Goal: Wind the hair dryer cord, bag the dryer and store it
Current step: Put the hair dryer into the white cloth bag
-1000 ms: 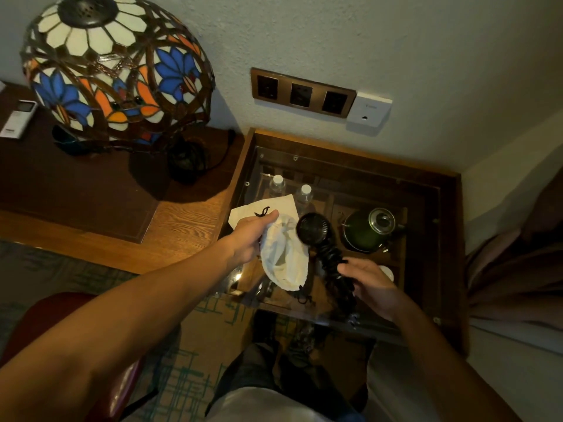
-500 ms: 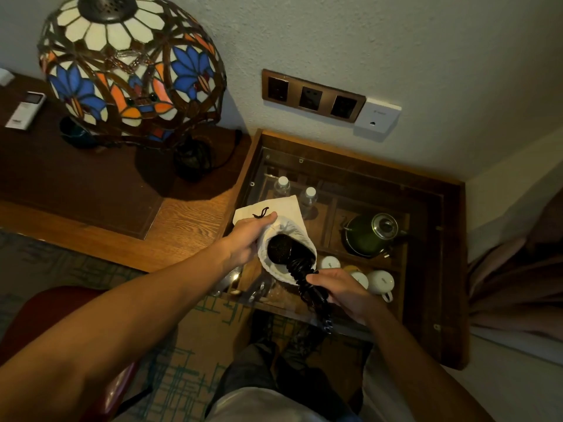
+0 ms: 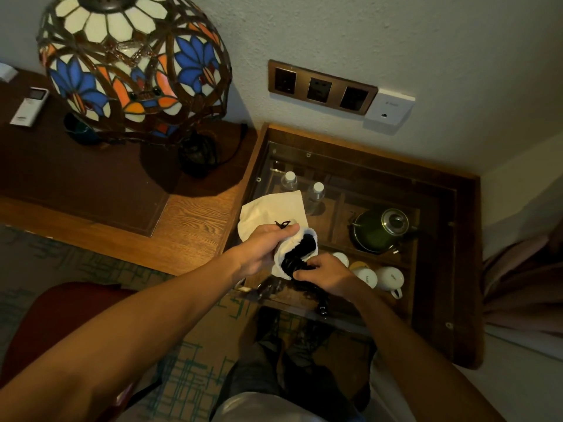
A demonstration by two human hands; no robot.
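Hair dryer (image 3: 300, 252) half inside white bag (image 3: 281, 263), left hand (image 3: 263, 248) gripping bag rim, right hand (image 3: 324, 274) clasping its handle

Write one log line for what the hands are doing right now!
step: bagging | left hand: holds white bag open | right hand: pushes hair dryer in | cord: outside

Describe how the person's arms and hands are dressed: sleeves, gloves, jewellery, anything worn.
Both forearms are bare from the frame's lower edge to the wrists; no sleeves show. The left hand and right hand wear no gloves, and no watch, bracelet or ring is visible. Lighting is dim, so small rings could go unseen.
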